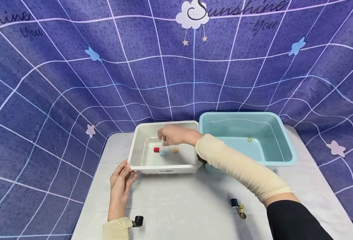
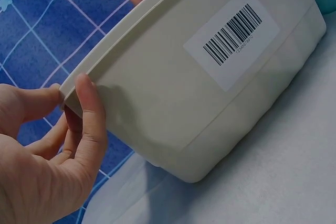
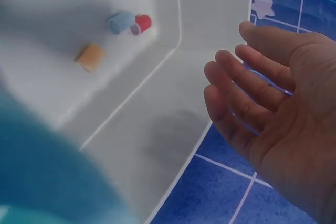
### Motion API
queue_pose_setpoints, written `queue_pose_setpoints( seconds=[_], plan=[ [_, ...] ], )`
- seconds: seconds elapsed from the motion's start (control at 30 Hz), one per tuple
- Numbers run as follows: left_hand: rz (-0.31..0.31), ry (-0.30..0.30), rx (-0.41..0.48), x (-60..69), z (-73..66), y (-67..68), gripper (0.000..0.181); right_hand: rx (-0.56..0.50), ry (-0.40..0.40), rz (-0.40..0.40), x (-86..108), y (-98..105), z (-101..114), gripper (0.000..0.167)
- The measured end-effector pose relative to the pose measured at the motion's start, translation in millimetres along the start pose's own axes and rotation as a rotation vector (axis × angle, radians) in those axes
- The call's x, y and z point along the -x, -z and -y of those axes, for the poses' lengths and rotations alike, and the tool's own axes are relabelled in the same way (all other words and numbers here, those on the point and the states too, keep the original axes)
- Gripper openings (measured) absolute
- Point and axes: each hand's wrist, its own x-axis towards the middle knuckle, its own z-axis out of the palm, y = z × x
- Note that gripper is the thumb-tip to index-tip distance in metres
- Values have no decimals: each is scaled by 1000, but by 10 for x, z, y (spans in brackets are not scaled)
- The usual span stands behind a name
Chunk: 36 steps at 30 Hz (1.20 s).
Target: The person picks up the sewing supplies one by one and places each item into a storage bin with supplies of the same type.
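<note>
My left hand pinches the front left corner of the white plastic bin; in the left wrist view the thumb and fingers sit on either side of its rim. Over the bin hovers my right hand, holding nothing, its fingers loosely bent in the right wrist view. Below it on the bin floor lie three small cylinders: a red one that looks like a thread spool, a light blue one and a yellow-orange one. The red and light blue pieces lie close together.
To the right stands a teal bin with a small yellowish ring on its floor. On the white tabletop, a dark blue cylinder lies beside a brass-coloured piece. A blue gridded curtain hangs behind.
</note>
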Motion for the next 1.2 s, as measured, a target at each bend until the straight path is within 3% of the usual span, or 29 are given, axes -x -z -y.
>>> queue_pose_setpoints(
  seconds=[0.4,0.73,1.0,1.2],
  plan=[
    [3,6,3,6,-9,12,39,-151,25,-59,399,-4,88,27],
    [4,-7,25,5,-5,12,36,-298,57,-176,745,-158,167,22],
    [-6,5,36,2,6,11,36,-327,81,-247,963,-290,219,23],
    [-4,8,33,-5,14,8,39,-404,52,-279,1130,-382,237,25]
  ],
)
